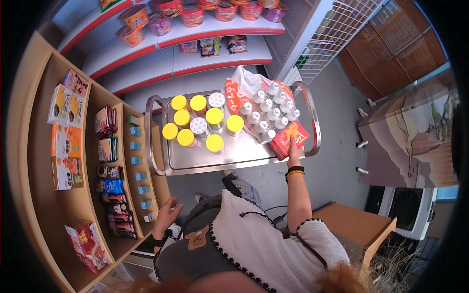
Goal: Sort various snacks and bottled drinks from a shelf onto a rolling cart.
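My right hand (294, 152) rests on a red snack box (289, 141) at the near right corner of a stainless steel cart (220, 166); whether its fingers grip the box is unclear. Just beyond the box stand several clear bottles with white caps (274, 114), packed together on a plastic bag (238, 97). Canisters with yellow lids (214, 115) and some with white patterned lids (199, 125) fill the cart's left half. My left hand (167, 217) is held empty, fingers apart, beside the lower right end of the wooden shelf unit.
The wooden shelf unit (128, 252) on the left holds snack boxes (66, 141), packets (111, 186) and small blue boxes (140, 176). White shelves with red edges (220, 66) bear instant noodle cups (192, 15) behind the cart. An open cardboard box (351, 223) is at lower right.
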The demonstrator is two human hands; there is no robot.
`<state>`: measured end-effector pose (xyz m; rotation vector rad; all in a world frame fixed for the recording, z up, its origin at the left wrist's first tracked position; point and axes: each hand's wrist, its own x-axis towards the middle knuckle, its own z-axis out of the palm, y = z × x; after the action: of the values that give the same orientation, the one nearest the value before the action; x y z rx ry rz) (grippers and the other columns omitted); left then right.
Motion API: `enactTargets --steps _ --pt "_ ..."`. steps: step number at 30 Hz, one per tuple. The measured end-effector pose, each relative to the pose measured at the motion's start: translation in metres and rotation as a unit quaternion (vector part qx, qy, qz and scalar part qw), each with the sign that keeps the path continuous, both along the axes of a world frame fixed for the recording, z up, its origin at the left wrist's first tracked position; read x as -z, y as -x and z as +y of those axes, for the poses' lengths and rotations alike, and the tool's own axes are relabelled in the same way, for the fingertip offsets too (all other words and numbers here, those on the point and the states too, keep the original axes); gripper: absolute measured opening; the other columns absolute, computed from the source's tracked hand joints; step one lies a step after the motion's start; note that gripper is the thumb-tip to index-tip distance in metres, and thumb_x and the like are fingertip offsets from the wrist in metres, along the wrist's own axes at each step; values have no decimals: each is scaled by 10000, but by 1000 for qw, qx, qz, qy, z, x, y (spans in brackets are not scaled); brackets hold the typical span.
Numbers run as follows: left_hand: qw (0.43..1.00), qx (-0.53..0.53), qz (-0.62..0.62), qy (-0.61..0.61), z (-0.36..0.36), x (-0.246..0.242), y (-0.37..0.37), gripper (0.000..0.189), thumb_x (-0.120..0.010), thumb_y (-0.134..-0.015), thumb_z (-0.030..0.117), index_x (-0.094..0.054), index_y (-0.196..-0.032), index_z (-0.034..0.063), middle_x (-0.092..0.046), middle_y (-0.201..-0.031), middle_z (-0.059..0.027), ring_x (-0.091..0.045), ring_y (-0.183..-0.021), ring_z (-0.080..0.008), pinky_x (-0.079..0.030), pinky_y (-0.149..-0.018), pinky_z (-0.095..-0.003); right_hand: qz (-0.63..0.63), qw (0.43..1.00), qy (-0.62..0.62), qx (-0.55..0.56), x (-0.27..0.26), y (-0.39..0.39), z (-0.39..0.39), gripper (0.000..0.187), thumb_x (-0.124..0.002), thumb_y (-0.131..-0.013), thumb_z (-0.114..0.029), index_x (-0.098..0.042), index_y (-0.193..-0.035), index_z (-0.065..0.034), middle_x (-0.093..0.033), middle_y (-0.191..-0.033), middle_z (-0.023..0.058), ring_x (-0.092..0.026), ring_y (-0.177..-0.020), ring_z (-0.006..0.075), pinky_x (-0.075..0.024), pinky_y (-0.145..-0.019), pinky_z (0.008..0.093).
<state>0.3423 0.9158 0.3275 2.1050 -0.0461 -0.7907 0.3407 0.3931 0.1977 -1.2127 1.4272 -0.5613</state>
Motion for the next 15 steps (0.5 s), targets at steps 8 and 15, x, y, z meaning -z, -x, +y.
enactTargets --steps 8,15 --pt "995 -90 25 45 23 2 17 377 -626 -830 213 -510 -1118 -2 -590 -1086 -171 -564 -1043 -254 -443 -861 -332 -98 990 60 -83 36 15 -23 600 -643 -783 -442 -452 -1214 -71 -543 -1087 34 -543 -922 148 -452 -793 294" --pt "858 -217 -399 -240 133 -109 32 409 -637 -773 120 -502 -1149 36 -522 -1136 -154 -489 -1092 -294 -376 -929 -368 126 964 229 -40 17 14 -34 664 -538 -800 -533 -534 -1069 74 -593 -891 227 -597 -764 344 -517 -626 408"
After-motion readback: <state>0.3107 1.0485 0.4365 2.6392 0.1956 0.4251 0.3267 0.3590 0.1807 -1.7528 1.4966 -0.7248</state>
